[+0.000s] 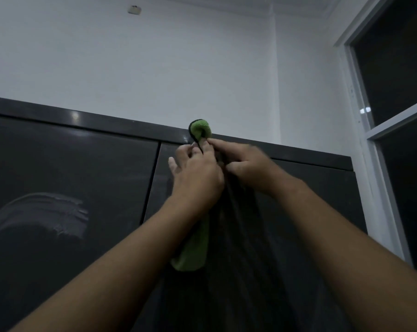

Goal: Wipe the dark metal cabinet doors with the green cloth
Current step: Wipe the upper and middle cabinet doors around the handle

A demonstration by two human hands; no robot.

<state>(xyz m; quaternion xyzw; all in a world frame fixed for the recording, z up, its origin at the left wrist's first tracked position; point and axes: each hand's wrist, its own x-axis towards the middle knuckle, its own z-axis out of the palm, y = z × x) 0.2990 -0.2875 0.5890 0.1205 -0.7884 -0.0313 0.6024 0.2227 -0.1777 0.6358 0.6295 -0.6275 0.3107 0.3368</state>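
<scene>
Mostly, left hand [197, 180] and right hand [248, 166] hide the green cloth [200, 130].

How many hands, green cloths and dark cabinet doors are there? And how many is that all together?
Hands: 2, the left hand and the right hand
Green cloths: 1, the green cloth
Dark cabinet doors: 2, the left door and the right door
Total: 5
</scene>
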